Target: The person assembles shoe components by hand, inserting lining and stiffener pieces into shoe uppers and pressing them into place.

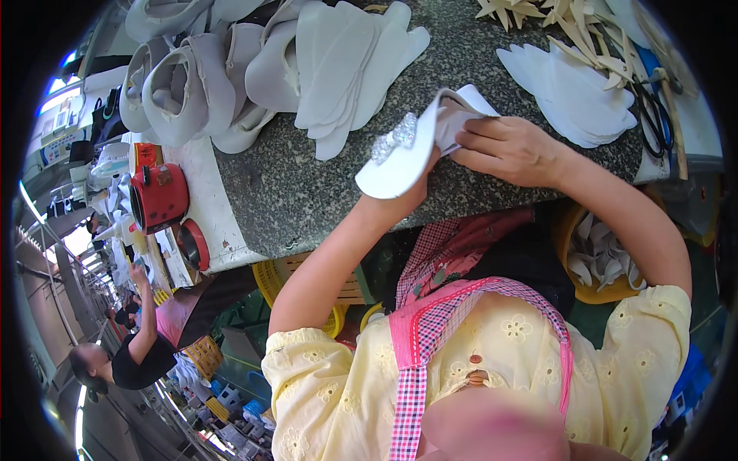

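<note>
Speckled grey stone surface, white shoe parts piled at 11 o'clock.
Left hand grips a white sandal from beneath; right hand fingers press its upper flat.

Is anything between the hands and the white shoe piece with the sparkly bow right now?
Nothing visible. The left hand holds the white shoe piece from beneath at the near edge of the stone table, and the right hand presses directly on its folded end. The piles of white insoles lie apart, farther back.
</note>
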Motion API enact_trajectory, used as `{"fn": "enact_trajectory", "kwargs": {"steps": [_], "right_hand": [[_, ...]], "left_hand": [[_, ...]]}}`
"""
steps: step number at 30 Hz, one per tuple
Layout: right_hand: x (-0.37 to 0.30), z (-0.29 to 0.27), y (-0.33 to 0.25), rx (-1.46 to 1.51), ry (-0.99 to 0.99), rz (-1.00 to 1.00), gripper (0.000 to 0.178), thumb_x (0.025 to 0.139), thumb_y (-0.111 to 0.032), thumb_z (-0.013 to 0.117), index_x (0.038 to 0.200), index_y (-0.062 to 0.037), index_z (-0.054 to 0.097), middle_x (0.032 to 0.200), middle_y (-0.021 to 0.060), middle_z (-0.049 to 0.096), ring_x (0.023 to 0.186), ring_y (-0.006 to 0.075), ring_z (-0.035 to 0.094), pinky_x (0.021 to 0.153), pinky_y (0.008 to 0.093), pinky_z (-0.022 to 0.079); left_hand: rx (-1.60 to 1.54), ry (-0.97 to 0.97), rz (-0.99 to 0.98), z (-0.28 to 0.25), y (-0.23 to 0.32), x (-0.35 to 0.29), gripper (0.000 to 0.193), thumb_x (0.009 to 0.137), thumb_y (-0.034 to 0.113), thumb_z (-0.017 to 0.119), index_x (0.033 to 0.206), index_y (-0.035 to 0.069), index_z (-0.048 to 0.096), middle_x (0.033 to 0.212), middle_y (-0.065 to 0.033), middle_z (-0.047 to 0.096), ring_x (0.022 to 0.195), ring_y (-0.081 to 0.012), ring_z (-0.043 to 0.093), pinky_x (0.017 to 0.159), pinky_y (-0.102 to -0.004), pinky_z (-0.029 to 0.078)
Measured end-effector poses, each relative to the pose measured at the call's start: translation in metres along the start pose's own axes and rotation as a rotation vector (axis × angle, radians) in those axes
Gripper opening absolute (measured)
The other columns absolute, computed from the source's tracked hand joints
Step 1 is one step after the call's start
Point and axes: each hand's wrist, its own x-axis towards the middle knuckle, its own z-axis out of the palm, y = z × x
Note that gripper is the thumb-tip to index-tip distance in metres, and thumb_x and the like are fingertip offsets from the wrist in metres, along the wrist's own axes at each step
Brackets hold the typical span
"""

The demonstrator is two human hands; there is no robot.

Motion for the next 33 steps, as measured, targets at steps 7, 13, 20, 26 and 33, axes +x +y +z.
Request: {"fn": "enact_trajectory", "kwargs": {"steps": [7,13,20,26,33], "right_hand": [[0.018,0.017,-0.03,-0.119,0.039,0.463,0.034,0.074,-0.01,0.048,0.108,-0.005,0.048,0.1,0.0094,0.053,0.1,0.0224,0.049,0.081,0.033,0.041],[0.011,0.019,-0.033,-0.016,0.075,0.421,0.031,0.075,-0.011,0.046,0.105,-0.0064,0.051,0.094,0.0067,0.056,0.098,0.0203,0.05,0.083,0.033,0.04],[0.016,0.008,-0.039,0.234,0.086,0.411,0.037,0.072,-0.008,0.047,0.109,-0.0071,0.05,0.096,0.0083,0.055,0.096,0.0227,0.051,0.083,0.0345,0.04],[0.029,0.018,-0.041,-0.231,-0.007,0.521,0.039,0.069,-0.009,0.048,0.106,0.0032,0.05,0.104,0.0125,0.051,0.096,0.0234,0.05,0.085,0.0328,0.039],[0.035,0.01,-0.032,-0.266,-0.062,0.385,0.033,0.066,-0.01,0.048,0.095,0.0053,0.054,0.096,0.0115,0.053,0.092,0.022,0.05,0.083,0.03,0.039]], "left_hand": [[-0.125,0.017,-0.051,-0.002,0.0,0.004,0.017,0.066,-0.002,0.06,0.083,0.001,0.057,0.087,-0.0128,0.057,0.084,-0.0306,0.056,0.069,-0.0366,0.045],[-0.081,0.035,-0.086,-0.001,0.002,-0.002,0.015,0.069,0.0,0.061,0.083,0.001,0.055,0.096,-0.0147,0.056,0.088,-0.0312,0.056,0.073,-0.036,0.046],[-0.25,-0.046,-0.274,-0.012,0.005,-0.003,0.021,0.068,0.002,0.062,0.087,0.003,0.054,0.1,-0.0143,0.056,0.091,-0.0314,0.055,0.076,-0.0359,0.046],[-0.266,-0.067,-0.203,-0.018,0.005,0.003,0.022,0.069,0.002,0.06,0.09,0.003,0.054,0.094,-0.013,0.056,0.085,-0.0285,0.056,0.072,-0.034,0.047],[-0.481,0.104,-0.481,-0.013,0.001,0.002,0.022,0.076,-0.002,0.044,0.095,0.002,0.053,0.103,-0.0138,0.057,0.089,-0.0271,0.058,0.077,-0.0326,0.045]]}}
